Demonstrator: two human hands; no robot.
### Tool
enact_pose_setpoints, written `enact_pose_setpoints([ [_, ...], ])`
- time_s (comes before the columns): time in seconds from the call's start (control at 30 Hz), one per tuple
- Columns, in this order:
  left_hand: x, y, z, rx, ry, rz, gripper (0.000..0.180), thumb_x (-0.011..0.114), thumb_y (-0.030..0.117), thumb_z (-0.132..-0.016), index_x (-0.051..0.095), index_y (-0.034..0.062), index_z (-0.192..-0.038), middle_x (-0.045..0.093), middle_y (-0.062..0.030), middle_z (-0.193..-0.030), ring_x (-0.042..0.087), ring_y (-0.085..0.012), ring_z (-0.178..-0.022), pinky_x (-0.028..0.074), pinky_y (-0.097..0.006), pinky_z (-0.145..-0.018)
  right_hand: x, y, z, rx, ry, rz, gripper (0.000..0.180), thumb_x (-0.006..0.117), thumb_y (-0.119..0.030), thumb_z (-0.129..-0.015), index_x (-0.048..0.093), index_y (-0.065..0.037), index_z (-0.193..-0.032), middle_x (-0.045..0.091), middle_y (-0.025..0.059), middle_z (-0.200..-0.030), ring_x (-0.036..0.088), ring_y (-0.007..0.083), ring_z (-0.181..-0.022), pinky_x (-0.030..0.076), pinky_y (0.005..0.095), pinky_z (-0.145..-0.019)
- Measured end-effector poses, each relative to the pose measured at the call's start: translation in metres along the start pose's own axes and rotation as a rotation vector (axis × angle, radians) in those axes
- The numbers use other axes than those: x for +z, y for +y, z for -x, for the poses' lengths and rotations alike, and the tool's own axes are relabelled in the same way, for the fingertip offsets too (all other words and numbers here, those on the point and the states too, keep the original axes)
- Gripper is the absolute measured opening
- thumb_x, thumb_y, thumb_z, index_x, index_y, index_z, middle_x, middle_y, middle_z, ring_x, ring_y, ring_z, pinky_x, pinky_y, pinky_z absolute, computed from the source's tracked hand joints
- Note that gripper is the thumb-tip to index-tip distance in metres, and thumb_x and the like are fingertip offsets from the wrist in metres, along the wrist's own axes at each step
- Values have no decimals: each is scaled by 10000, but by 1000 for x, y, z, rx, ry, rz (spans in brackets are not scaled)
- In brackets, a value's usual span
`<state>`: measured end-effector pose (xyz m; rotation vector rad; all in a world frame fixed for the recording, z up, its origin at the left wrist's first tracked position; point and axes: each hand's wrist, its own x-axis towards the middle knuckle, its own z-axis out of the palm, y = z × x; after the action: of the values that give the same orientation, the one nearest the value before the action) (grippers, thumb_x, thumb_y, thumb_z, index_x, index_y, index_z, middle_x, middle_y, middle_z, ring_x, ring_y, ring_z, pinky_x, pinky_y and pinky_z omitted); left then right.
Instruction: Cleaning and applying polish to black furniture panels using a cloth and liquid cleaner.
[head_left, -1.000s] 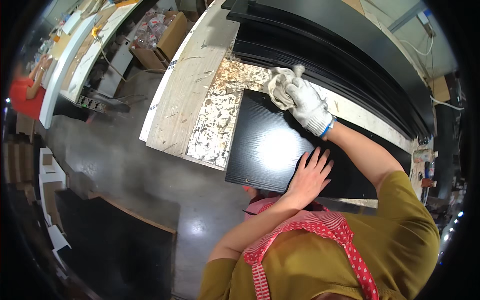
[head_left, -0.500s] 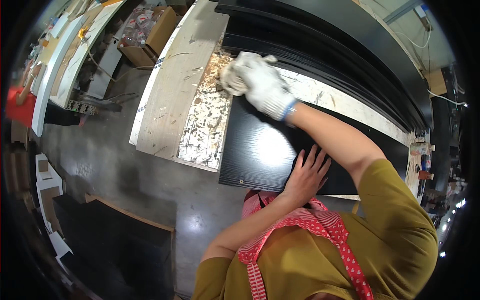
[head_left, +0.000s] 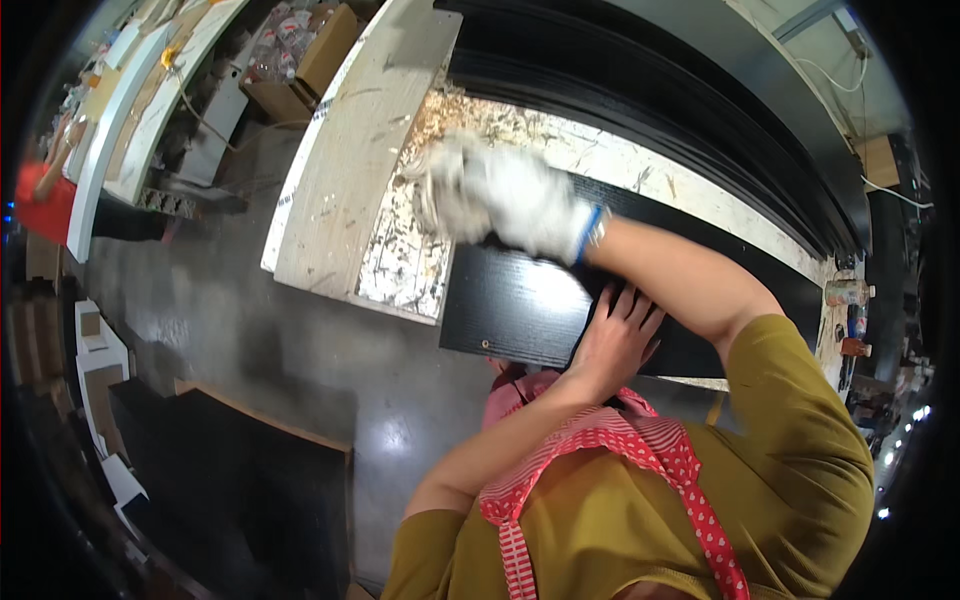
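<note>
A black wood-grain board point(head_left: 515, 325) lies flat on the workbench in front of me, with a small round hole near its front left corner. My bare left hand point(head_left: 617, 338) rests on the board's near part, palm down with its fingers spread. My right hand point(head_left: 530, 205), in a white knit glove with a blue cuff, is closed on a crumpled off-white rag point(head_left: 445, 190). Both are smeared by motion at the board's left end. The rag reaches past that edge, over the paint-spattered bench top point(head_left: 400, 265); whether it touches the board is hidden.
Long black panels point(head_left: 640, 90) lie along the bench's far side. A grey plank point(head_left: 345, 170) covers its left end. At the right end stands a bottle point(head_left: 845, 293). More black panels point(head_left: 240, 470) sit lower left. A person in red point(head_left: 45, 205) is at another bench.
My right hand has swept the rag left and toward me, from the board's far left corner to beyond its left edge. My left hand keeps its place on the board.
</note>
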<state>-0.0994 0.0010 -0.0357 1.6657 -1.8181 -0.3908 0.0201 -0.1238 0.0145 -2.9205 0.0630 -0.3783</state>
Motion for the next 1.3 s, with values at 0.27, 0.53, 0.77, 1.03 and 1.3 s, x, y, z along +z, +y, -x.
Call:
enact_pose_setpoints([
  [0.27, 7, -13, 3, 29, 203, 23, 606, 617, 268, -872, 411, 102, -1418, 478, -161, -1401, 396, -394, -1325, 278, -530, -1116, 3, -88, 29, -319, -363, -94, 116, 619, -124, -686, 623, -80, -793, 623, 148, -762, 683, 253, -761, 551, 373, -567],
  [0.53, 6, -5, 4, -4, -15, 5, 500, 630, 356, -864, 562, 125, -1302, 457, -129, -1391, 412, -331, -1306, 274, -526, -1121, 21, -29, 4, -36, -111, -33, 339, 571, -94, -761, 559, 9, -1084, 640, 146, -732, 670, 347, -661, 566, 438, -567],
  [0.77, 0, 2, 2, -8, 20, -7, 460, 627, 335, -871, 562, 124, -1274, 480, -121, -1386, 450, -302, -1275, 236, -511, -1131, 22, -23, -6, -127, -19, -302, 245, 555, -174, -799, 593, -58, -1011, 656, 123, -741, 667, 303, -631, 546, 394, -548],
  [1.03, 19, -12, 9, -16, 120, 71, 581, 632, 291, -866, 465, 82, -1382, 422, -153, -1447, 350, -320, -1371, 261, -537, -1117, 19, -70, 17, -334, -91, -487, 318, 550, -70, -770, 588, -21, -1081, 646, 150, -826, 686, 286, -724, 563, 360, -561],
  [1.3, 21, -8, 8, -125, 106, 234, 486, 660, 322, -870, 571, 47, -1261, 529, -164, -1317, 441, -327, -1293, 309, -496, -1084, 35, -57, 10, -221, -66, -33, 257, 604, -108, -670, 615, -45, -919, 625, 148, -697, 672, 310, -631, 547, 397, -527],
])
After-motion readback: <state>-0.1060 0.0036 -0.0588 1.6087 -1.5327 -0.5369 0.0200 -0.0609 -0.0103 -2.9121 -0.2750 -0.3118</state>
